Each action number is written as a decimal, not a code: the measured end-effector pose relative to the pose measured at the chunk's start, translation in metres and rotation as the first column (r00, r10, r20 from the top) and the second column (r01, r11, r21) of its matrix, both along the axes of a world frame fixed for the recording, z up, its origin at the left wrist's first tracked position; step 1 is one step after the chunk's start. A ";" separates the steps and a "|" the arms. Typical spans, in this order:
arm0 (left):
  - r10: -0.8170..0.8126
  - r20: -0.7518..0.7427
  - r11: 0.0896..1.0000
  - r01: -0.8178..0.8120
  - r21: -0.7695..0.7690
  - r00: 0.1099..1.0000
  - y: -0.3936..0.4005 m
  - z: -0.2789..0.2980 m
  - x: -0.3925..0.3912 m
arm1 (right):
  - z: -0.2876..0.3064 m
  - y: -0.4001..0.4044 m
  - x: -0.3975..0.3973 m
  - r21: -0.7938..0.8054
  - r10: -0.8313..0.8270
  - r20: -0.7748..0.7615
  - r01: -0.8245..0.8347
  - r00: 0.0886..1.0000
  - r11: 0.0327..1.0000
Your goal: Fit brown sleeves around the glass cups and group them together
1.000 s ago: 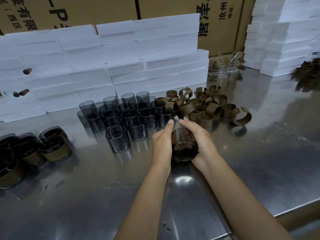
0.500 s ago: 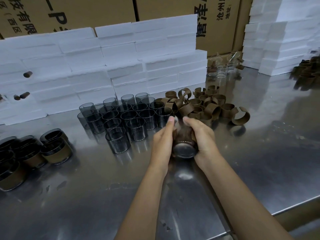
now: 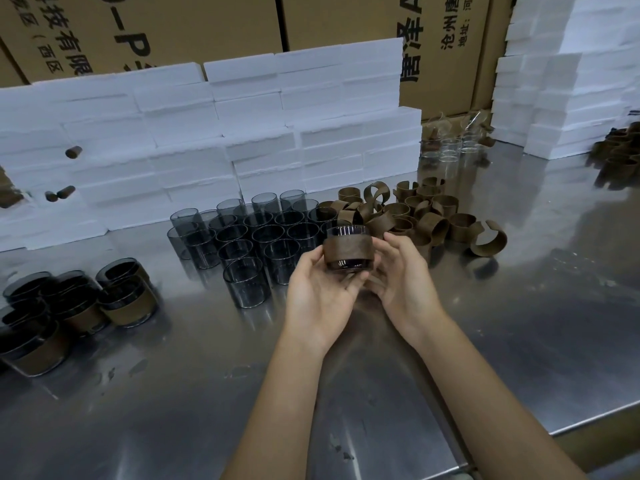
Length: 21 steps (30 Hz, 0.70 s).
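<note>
My grip, left hand (image 3: pixel 320 299) and right hand (image 3: pixel 398 282), cradles the smoky glass cup (image 3: pixel 348 249) wrapped in its brown textured sleeve (image 3: pixel 348 250) above the steel counter (image 3: pixel 173 393), probably checking the fit before grouping.

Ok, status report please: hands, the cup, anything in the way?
Left hand and right hand both hold the cup. Brown sleeve sits around it, cup upright above the table. Nothing in the way.
</note>
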<state>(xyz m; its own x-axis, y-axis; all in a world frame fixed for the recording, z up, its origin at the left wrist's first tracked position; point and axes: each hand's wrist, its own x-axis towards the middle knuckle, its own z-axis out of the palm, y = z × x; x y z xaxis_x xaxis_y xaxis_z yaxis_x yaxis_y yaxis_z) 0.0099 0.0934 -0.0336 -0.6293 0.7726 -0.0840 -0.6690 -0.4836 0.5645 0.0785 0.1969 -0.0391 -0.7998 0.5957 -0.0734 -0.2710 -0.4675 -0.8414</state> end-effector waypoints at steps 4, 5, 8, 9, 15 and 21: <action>-0.010 0.041 1.000 0.009 0.012 0.999 0.001 -0.003 -0.003 | 0.003 -0.003 0.004 0.104 0.098 0.001 -0.097 0.995 0.990; -0.009 0.051 1.000 0.008 0.019 0.999 0.002 -0.005 -0.005 | 0.004 -0.004 0.004 0.143 0.113 0.012 -0.114 0.993 0.983; 0.025 0.054 1.000 -0.025 -0.002 0.998 0.002 -0.005 -0.008 | 0.004 -0.007 0.002 0.209 0.115 0.044 -0.122 0.992 0.970; 0.025 0.036 1.000 -0.025 0.003 0.999 0.001 -0.005 -0.008 | 0.003 -0.007 0.002 0.219 0.108 0.047 -0.116 0.993 0.969; 0.197 -0.299 0.963 -0.241 -0.120 0.934 -0.001 0.003 -0.002 | 0.000 -0.007 0.002 0.228 0.115 0.044 -0.122 0.992 0.966; 0.479 -0.620 0.694 -0.700 -0.167 0.622 -0.025 0.025 -0.009 | -0.002 -0.002 0.001 0.047 0.027 0.036 -0.029 0.999 0.998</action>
<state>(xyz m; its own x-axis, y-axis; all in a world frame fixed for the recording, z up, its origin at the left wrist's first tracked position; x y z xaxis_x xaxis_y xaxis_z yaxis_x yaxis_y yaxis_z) 0.0011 0.0680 -0.0084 -0.9618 0.1902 0.1969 0.1203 -0.3526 0.9280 0.0794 0.1950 -0.0410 -0.8138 0.5765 -0.0740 -0.2281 -0.4339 -0.8716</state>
